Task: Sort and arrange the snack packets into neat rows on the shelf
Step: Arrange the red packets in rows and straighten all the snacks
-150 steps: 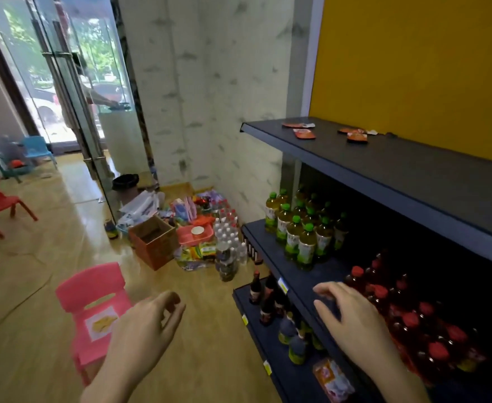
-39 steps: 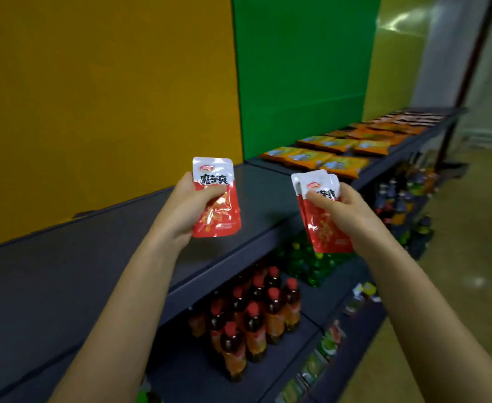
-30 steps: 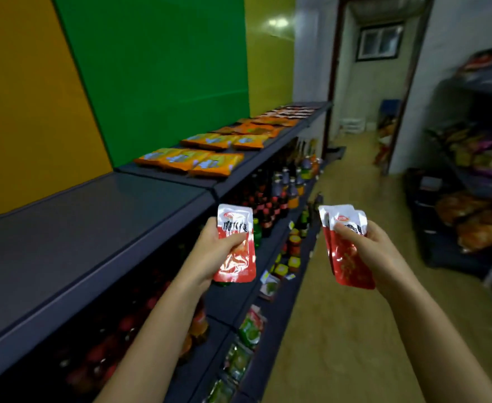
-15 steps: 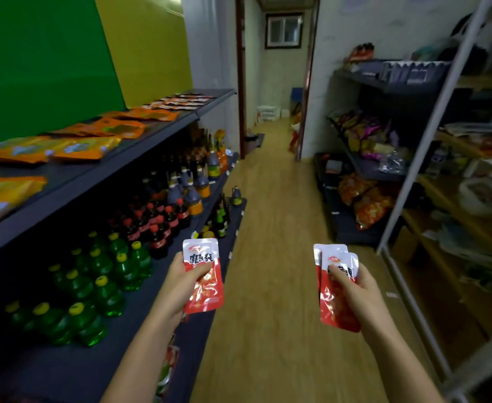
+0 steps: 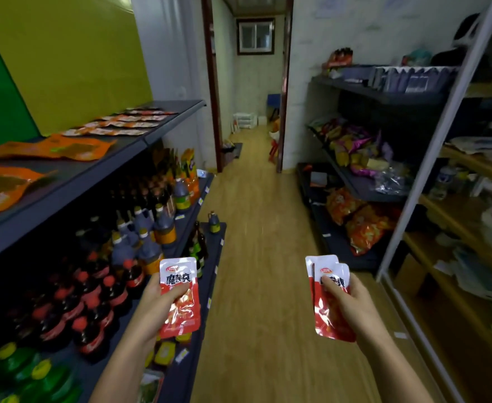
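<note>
My left hand (image 5: 154, 308) grips one red and white snack packet (image 5: 179, 298), held upright over the edge of the lower left shelves. My right hand (image 5: 352, 308) holds two overlapping red and white snack packets (image 5: 324, 289) above the wooden floor. The dark top shelf (image 5: 73, 173) runs along the left wall. On it lie orange snack packets (image 5: 73, 146) and, farther along, rows of small red and white packets (image 5: 128, 123). Both hands are below that shelf and to its right.
Dark shelves on the left carry red-capped bottles (image 5: 93, 303) and dark sauce bottles (image 5: 148, 228). Shelves on the right (image 5: 355, 181) hold bagged snacks. A wooden-floored aisle (image 5: 256, 228) runs between them to a doorway (image 5: 250, 82). A white post (image 5: 430, 141) stands at right.
The view has swung from the yellow and green wall and top shelf to looking down the aisle. Both hands went from holding nothing to holding packets, and sit lower in view.
</note>
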A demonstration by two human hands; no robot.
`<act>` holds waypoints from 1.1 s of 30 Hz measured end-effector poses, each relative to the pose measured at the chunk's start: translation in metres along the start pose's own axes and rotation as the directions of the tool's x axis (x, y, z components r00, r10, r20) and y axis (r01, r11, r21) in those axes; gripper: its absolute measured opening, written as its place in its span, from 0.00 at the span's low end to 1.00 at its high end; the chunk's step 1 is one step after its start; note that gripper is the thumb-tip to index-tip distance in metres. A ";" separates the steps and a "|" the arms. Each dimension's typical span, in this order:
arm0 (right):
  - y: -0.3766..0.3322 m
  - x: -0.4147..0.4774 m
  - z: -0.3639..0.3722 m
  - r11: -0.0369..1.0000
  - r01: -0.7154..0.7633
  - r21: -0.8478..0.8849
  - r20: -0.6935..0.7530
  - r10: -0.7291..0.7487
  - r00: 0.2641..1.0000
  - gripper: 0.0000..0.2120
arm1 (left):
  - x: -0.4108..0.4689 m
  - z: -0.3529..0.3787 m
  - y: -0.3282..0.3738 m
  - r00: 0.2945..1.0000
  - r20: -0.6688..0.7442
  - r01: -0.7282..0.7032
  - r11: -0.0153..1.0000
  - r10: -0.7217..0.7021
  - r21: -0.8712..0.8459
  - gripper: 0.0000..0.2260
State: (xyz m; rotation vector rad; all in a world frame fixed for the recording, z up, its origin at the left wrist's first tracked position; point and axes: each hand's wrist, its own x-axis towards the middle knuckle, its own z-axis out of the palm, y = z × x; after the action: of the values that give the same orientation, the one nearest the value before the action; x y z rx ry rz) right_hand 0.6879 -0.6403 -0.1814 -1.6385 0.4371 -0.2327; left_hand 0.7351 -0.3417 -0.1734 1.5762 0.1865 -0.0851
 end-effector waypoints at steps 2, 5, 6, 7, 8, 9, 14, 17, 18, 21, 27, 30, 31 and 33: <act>-0.014 0.042 0.009 1.000 0.016 0.022 -0.020 -0.016 1.000 0.08 | 0.046 0.011 0.018 1.000 0.015 -0.025 1.000 0.025 -0.002 0.12; -0.027 0.095 0.015 0.999 0.019 0.039 -0.040 -0.017 0.999 0.08 | 0.104 0.033 0.036 0.999 0.049 -0.014 0.999 0.016 -0.040 0.10; -0.028 0.111 0.016 0.999 0.013 0.043 -0.044 -0.011 0.999 0.08 | 0.121 0.042 0.039 0.998 0.056 -0.009 0.999 0.011 -0.050 0.10; -0.027 0.128 0.018 0.999 0.003 0.045 -0.049 -0.001 0.999 0.08 | 0.138 0.050 0.040 0.998 0.057 -0.002 0.999 0.004 -0.047 0.09; -0.025 0.145 0.019 0.999 -0.009 0.046 -0.054 0.011 0.998 0.07 | 0.155 0.059 0.039 0.998 0.058 0.004 0.999 -0.002 -0.032 0.09; -0.022 0.163 0.022 0.999 -0.019 0.043 -0.061 0.022 0.998 0.07 | 0.171 0.068 0.038 0.998 0.064 0.006 1.000 -0.005 -0.010 0.09; -0.009 0.267 0.039 0.996 -0.068 0.050 -0.079 0.072 0.994 0.07 | 0.269 0.113 0.036 0.996 0.083 0.001 0.997 -0.007 0.078 0.08; -0.017 0.345 0.050 0.996 -0.068 0.055 -0.067 0.072 0.995 0.09 | 0.336 0.141 0.047 0.998 0.070 -0.013 0.996 0.007 0.087 0.08; -0.025 0.372 0.054 0.997 -0.059 0.051 -0.061 0.062 0.996 0.08 | 0.360 0.150 0.054 0.998 0.059 -0.018 0.997 0.013 0.077 0.08; -0.055 0.453 0.069 1.000 0.005 0.010 -0.004 -0.005 1.000 0.05 | 0.428 0.176 0.076 0.999 -0.001 -0.044 0.997 0.044 0.061 0.09; -0.096 0.589 0.112 0.999 0.046 0.013 0.089 -0.047 0.995 0.04 | 0.550 0.208 0.106 0.993 -0.086 -0.075 0.994 0.081 0.078 0.09; -0.098 0.643 0.135 0.999 0.007 0.032 0.128 -0.011 0.992 0.07 | 0.603 0.215 0.110 0.991 -0.121 -0.045 0.994 0.057 0.096 0.09; -0.098 0.663 0.143 1.000 -0.004 0.028 0.146 0.000 0.989 0.07 | 0.622 0.217 0.111 0.990 -0.134 -0.030 0.994 0.044 0.102 0.10; -0.096 0.703 0.160 1.000 -0.017 0.017 0.184 0.014 0.983 0.07 | 0.660 0.217 0.110 0.987 -0.161 -0.005 0.994 0.023 0.110 0.13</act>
State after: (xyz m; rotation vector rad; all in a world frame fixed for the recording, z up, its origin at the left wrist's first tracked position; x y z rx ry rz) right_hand 1.4023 -0.7790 -0.1788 -1.6208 0.3056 -0.0718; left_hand 1.4168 -0.5161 -0.1818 1.6939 0.3026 0.0456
